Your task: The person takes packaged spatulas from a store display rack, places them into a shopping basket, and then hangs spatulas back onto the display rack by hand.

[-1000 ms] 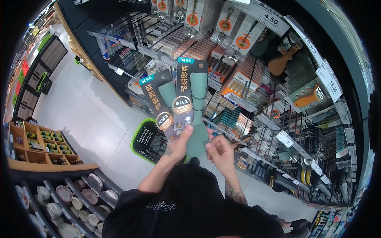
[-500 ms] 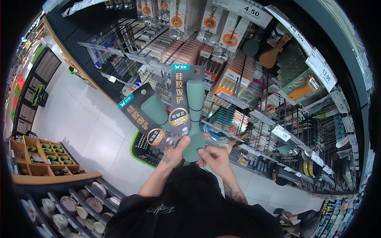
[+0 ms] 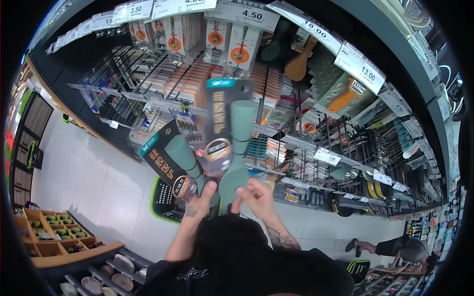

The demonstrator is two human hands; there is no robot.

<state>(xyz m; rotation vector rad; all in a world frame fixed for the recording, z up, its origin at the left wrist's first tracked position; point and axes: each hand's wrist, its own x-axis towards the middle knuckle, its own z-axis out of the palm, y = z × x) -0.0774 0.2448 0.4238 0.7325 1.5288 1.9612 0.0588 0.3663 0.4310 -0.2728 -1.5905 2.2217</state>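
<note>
Two green silicone rice paddles on dark cards are in front of my chest. My left hand (image 3: 201, 200) is closed around the lower part of the left rice paddle (image 3: 181, 154), which leans to the left. My right hand (image 3: 256, 197) pinches the right rice paddle (image 3: 234, 181) by its rounded blade, thumb on the front. That paddle stands nearly upright, handle at the top, and its card is slightly blurred. A narrow gap separates my left thumb from the right paddle's blade.
Ahead, a rack of hooks carries packaged kitchen tools, among them a wooden spoon (image 3: 297, 63) and an orange-handled tool (image 3: 345, 98). Price tags (image 3: 363, 69) line its upper edge. A black basket with a green rim (image 3: 159, 209) is on the floor below. Another person (image 3: 395, 246) is at the lower right.
My left thumb has come off the right paddle, and the two paddles have moved apart. The left paddle has shifted left and down. My view has turned, so the rack appears further left.
</note>
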